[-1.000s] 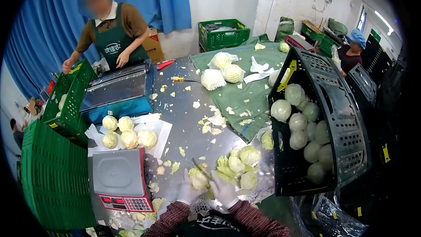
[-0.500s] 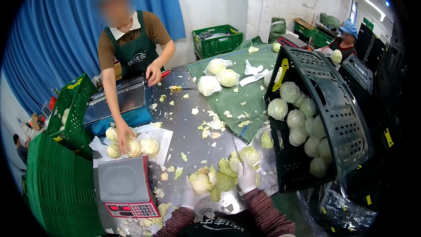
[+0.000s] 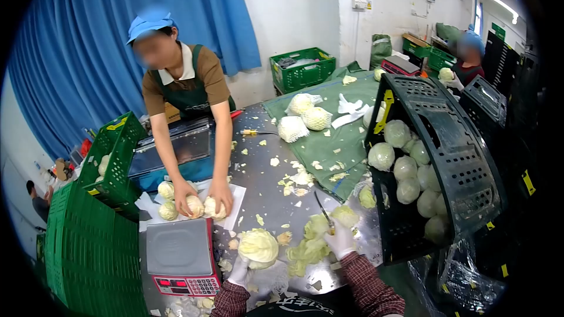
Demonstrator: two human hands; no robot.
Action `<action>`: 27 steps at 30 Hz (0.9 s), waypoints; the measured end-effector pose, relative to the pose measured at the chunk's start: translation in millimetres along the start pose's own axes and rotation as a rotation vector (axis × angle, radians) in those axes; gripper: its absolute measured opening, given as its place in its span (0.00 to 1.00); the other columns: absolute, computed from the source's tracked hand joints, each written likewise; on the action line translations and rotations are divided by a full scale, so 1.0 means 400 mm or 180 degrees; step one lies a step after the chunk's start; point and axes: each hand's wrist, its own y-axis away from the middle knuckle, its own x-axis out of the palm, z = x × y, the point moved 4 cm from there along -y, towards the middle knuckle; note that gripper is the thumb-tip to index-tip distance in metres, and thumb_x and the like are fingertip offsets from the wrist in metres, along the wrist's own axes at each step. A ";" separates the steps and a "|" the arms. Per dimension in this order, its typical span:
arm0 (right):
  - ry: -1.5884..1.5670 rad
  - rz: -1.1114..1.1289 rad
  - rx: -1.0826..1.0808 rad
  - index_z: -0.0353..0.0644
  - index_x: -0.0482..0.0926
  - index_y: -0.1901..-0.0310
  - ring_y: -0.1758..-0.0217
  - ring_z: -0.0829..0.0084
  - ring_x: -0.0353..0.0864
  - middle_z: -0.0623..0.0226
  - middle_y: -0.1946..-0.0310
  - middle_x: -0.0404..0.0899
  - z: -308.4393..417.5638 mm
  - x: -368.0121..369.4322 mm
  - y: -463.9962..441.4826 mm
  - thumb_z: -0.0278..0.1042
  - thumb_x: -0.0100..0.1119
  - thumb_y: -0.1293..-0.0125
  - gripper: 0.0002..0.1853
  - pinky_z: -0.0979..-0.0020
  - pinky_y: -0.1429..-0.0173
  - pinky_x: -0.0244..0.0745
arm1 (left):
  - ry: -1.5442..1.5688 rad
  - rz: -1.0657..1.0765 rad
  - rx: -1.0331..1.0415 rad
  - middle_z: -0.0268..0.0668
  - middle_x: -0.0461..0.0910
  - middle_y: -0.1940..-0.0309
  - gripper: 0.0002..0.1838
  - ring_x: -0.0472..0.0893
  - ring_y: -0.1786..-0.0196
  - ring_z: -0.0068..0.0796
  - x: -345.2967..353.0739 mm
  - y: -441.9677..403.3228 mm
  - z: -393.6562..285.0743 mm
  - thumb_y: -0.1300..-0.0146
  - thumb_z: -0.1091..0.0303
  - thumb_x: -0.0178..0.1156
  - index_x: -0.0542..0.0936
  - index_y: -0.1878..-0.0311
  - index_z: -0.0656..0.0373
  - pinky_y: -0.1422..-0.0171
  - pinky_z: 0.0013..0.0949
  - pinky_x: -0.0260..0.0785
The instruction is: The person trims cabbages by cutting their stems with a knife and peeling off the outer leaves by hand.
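Observation:
A pale green cabbage [image 3: 258,248] rests against my gloved left hand [image 3: 239,272], whose fingers curl round its lower left side. In my gloved right hand [image 3: 341,240] is a knife [image 3: 322,208], its dark curved blade pointing away from me and to the left. Loose outer cabbage leaves [image 3: 308,251] lie on the metal table [image 3: 258,158] just left of that hand, and more leaf is partly behind it. A small cut piece of cabbage [image 3: 284,238] sits between my hands.
A red scale [image 3: 179,249] stands at left. Behind it, a co-worker's hands [image 3: 202,202] touch cabbages on white paper. At right, a tilted dark crate [image 3: 437,141] holds several wrapped cabbages. Netted cabbages [image 3: 294,129] lie on green cloth [image 3: 329,155]. Green crates [image 3: 88,240] are stacked at far left.
My right hand now has a knife in it. My left hand and its cabbage have moved left, apart from the loose leaves. The co-worker's second hand has come down to the cabbages.

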 end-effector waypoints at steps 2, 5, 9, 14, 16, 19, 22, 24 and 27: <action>0.0729 0.0023 -0.0164 0.46 0.73 0.43 0.63 0.66 0.82 0.61 0.53 0.79 0.074 -0.058 0.007 0.39 0.66 0.46 0.27 0.66 0.59 0.77 | 0.0827 0.0494 -0.0037 0.45 0.62 0.32 0.56 0.66 0.32 0.44 0.018 0.002 -0.015 0.54 0.39 0.69 0.52 0.28 0.56 0.31 0.49 0.64; -0.0241 0.0210 -0.0115 0.45 0.72 0.41 0.55 0.66 0.81 0.63 0.45 0.75 0.178 -0.058 0.036 0.46 0.68 0.46 0.31 0.67 0.54 0.78 | 0.1195 0.0743 -0.0032 0.44 0.58 0.30 0.59 0.61 0.29 0.46 0.060 -0.001 -0.037 0.56 0.31 0.65 0.50 0.27 0.53 0.27 0.54 0.57; -0.0883 0.0322 -0.1414 0.44 0.71 0.39 0.48 0.70 0.78 0.64 0.41 0.73 0.362 -0.059 0.068 0.47 0.68 0.44 0.32 0.71 0.47 0.75 | 0.1064 0.0875 -0.0177 0.47 0.58 0.30 0.62 0.62 0.29 0.47 0.104 0.000 -0.052 0.60 0.27 0.63 0.50 0.27 0.53 0.30 0.57 0.61; -0.2953 0.1641 0.0493 0.45 0.72 0.39 0.68 0.83 0.76 0.68 0.57 0.81 0.330 -0.031 0.089 0.37 0.65 0.38 0.26 0.80 0.64 0.74 | 0.1234 0.0902 -0.0048 0.51 0.59 0.32 0.60 0.64 0.33 0.56 0.116 0.016 -0.053 0.61 0.17 0.54 0.57 0.29 0.49 0.34 0.65 0.61; -0.3038 0.1528 0.0572 0.45 0.72 0.38 0.71 0.85 0.74 0.68 0.59 0.81 0.281 -0.024 0.070 0.38 0.66 0.39 0.27 0.82 0.68 0.71 | 0.1354 0.0654 -0.0439 0.52 0.62 0.34 0.59 0.65 0.33 0.54 0.112 0.008 -0.055 0.58 0.19 0.55 0.59 0.31 0.55 0.32 0.62 0.60; -0.2748 0.1537 0.0829 0.44 0.70 0.37 0.73 0.81 0.74 0.68 0.60 0.81 0.258 0.012 0.067 0.45 0.67 0.41 0.31 0.80 0.68 0.71 | 0.2214 0.1487 0.0243 0.49 0.62 0.33 0.51 0.64 0.33 0.55 0.064 -0.007 -0.005 0.52 0.19 0.46 0.66 0.34 0.50 0.31 0.66 0.53; -0.1610 0.1114 -0.1332 0.44 0.68 0.35 0.72 0.76 0.78 0.70 0.71 0.82 0.377 -0.027 0.072 0.48 0.69 0.44 0.36 0.75 0.65 0.74 | 0.2800 0.1227 -0.1058 0.48 0.68 0.37 0.49 0.69 0.36 0.49 0.015 -0.002 0.059 0.48 0.28 0.52 0.64 0.34 0.60 0.30 0.54 0.59; -0.1020 0.1261 -0.1462 0.46 0.73 0.39 0.71 0.74 0.79 0.70 0.71 0.82 0.410 -0.025 0.089 0.51 0.70 0.46 0.34 0.75 0.62 0.75 | 0.0152 0.0991 -0.0485 0.48 0.68 0.38 0.48 0.69 0.37 0.45 0.104 0.029 -0.037 0.47 0.28 0.50 0.64 0.35 0.60 0.30 0.51 0.59; -0.0929 0.1577 -0.0823 0.43 0.83 0.53 0.72 0.78 0.77 0.72 0.71 0.82 0.399 -0.015 0.089 0.48 0.70 0.45 0.22 0.77 0.64 0.73 | 0.0999 0.0695 -0.0663 0.48 0.69 0.40 0.49 0.70 0.37 0.46 0.044 0.049 -0.024 0.47 0.26 0.46 0.65 0.35 0.61 0.32 0.53 0.60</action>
